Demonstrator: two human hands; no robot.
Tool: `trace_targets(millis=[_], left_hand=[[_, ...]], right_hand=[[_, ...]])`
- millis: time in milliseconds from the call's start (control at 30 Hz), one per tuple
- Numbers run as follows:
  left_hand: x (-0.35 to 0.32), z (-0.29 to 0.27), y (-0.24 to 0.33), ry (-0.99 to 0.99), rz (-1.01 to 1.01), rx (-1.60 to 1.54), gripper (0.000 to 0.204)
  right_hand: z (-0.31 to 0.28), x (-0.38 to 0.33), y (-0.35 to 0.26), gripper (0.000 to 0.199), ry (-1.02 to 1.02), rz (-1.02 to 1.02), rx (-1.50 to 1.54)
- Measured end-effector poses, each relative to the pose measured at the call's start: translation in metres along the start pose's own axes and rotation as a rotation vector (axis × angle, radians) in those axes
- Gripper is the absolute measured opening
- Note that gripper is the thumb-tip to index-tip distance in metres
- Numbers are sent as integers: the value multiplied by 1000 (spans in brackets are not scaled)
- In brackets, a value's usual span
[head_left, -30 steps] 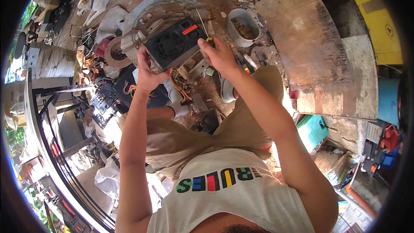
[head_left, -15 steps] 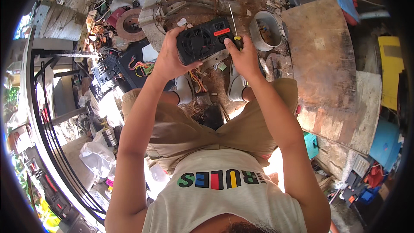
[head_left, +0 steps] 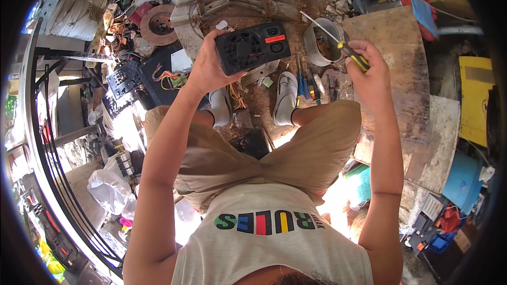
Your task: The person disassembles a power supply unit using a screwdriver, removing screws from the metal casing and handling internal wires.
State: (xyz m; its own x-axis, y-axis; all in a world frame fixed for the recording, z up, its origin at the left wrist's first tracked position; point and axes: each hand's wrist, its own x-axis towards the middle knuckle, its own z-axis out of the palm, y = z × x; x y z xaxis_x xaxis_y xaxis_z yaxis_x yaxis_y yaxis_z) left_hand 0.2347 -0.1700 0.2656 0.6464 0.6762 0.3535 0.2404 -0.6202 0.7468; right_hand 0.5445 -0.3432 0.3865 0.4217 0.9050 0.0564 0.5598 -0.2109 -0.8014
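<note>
My left hand (head_left: 207, 68) grips one end of a black computer power supply (head_left: 248, 51). Its fan grille and sockets face up, and a red label sits between the sockets. To the right, my right hand (head_left: 371, 67) is closed round the yellow and black handle of a screwdriver (head_left: 353, 55). The screwdriver's long shaft points up and left, over a round metal pot (head_left: 317, 42), apart from the power supply. Coloured wires (head_left: 238, 97) hang below the power supply, between my feet.
Several screwdrivers and other hand tools (head_left: 309, 82) lie on the ground right of my foot. A worn wooden board (head_left: 404, 84) spreads at the right. Left of my feet are a dark metal case (head_left: 158, 82) and a rusty disc (head_left: 158, 25). A metal frame (head_left: 50, 142) stands far left.
My right hand has come off the power supply and swung right with the screwdriver. The left hand keeps the power supply in nearly the same place. The tools on the ground now show.
</note>
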Motion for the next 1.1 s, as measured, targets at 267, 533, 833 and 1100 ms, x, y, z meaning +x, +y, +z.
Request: trace_targets(millis=[267, 533, 833, 1100], left_hand=[[-1, -2, 0, 1, -32, 14, 100], [-3, 1, -5, 17, 0, 58, 104], [0, -1, -3, 6, -33, 72, 102], [0, 0, -4, 15, -36, 66, 101]], right_hand=[[3, 6, -33, 23, -5, -134, -93], [3, 18, -68, 22, -51, -172, -212], [17, 47, -99, 19, -245, -319, -352], [27, 52, -95, 20, -233, -306, -339]])
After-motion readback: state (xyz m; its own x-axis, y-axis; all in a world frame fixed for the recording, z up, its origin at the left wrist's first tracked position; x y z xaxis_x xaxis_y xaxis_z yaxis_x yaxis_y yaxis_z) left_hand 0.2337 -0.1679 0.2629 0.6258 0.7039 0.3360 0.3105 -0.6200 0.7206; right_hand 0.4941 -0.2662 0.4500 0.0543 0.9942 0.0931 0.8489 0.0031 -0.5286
